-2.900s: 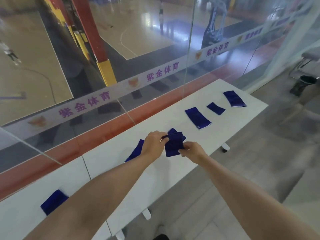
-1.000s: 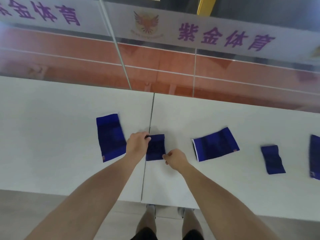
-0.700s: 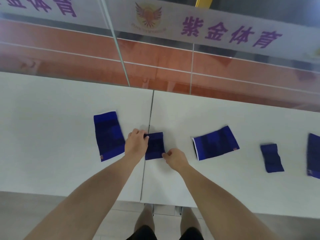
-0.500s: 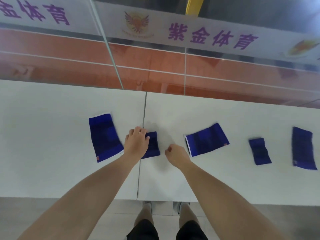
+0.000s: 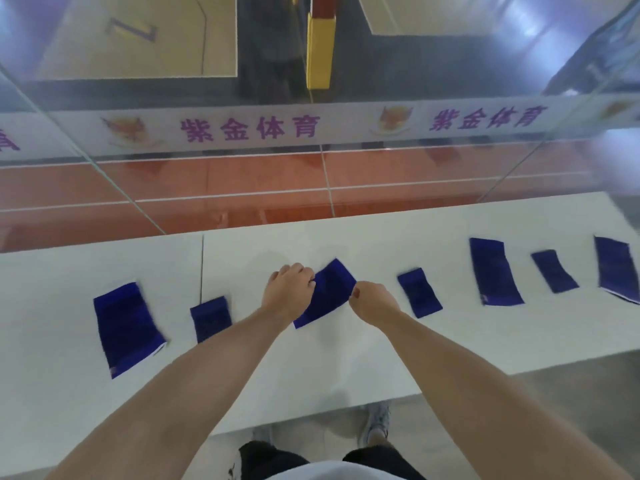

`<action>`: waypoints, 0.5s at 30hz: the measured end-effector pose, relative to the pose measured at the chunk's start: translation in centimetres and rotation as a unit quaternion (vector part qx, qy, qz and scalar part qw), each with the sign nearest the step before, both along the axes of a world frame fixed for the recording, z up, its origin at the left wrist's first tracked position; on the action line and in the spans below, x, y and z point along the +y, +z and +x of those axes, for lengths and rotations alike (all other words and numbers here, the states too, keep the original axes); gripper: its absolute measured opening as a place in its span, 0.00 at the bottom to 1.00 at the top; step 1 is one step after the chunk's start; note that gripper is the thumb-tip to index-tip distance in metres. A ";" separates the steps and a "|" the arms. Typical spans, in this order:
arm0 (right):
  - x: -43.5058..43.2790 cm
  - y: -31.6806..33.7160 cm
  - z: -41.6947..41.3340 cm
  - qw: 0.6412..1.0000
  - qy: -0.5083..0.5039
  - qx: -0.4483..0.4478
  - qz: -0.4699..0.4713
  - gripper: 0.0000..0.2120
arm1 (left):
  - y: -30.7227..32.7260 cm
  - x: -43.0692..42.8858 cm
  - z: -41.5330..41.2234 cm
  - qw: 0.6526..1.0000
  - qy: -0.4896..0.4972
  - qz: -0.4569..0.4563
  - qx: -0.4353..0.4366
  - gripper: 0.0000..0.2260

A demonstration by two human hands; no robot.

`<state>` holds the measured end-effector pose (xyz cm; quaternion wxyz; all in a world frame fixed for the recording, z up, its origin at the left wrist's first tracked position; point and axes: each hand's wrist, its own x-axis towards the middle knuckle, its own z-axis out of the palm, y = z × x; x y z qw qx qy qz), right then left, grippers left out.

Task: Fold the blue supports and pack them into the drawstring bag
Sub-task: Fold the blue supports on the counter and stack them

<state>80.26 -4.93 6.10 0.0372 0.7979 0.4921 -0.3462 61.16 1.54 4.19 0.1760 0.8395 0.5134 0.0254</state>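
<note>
Both bare arms outstretched, left hand (image 5: 289, 292) and right hand (image 5: 372, 301) — fingers curled, pinching

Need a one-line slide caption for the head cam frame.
Both hands, left hand and right hand, grip a blue support on the white table; six more lie in a row.

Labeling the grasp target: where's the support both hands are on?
Head view, centre: the held support lies tilted on the white table, between the left hand and right hand.

Seven supports in a row along the table (image 5: 346, 368): two (image 5: 126, 327) (image 5: 210, 318) left of the hands, one (image 5: 325, 294) between them, four (image 5: 419, 296) (image 5: 495, 271) (image 5: 554, 270) (image 5: 616, 268) right, the farthest seemingly cropped.
</note>
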 end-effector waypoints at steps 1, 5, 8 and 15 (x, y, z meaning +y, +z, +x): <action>-0.3 0.1 2.0 1.000 0.003 0.005 0.003 0.08 | 0.2 -0.3 1.9 1.000 0.002 -0.004 -0.001 0.11; -1.3 0.1 10.4 1.000 0.008 0.010 -0.004 0.09 | 0.6 -2.0 9.3 1.000 0.020 -0.019 0.008 0.10; -2.3 -0.2 16.3 1.000 -0.023 0.004 -0.014 0.13 | -0.1 -3.3 14.3 0.999 0.016 -0.027 0.012 0.10; -4.8 -3.4 24.3 0.997 -0.064 0.034 -0.005 0.13 | -2.4 -5.4 22.6 0.997 0.031 -0.063 0.017 0.09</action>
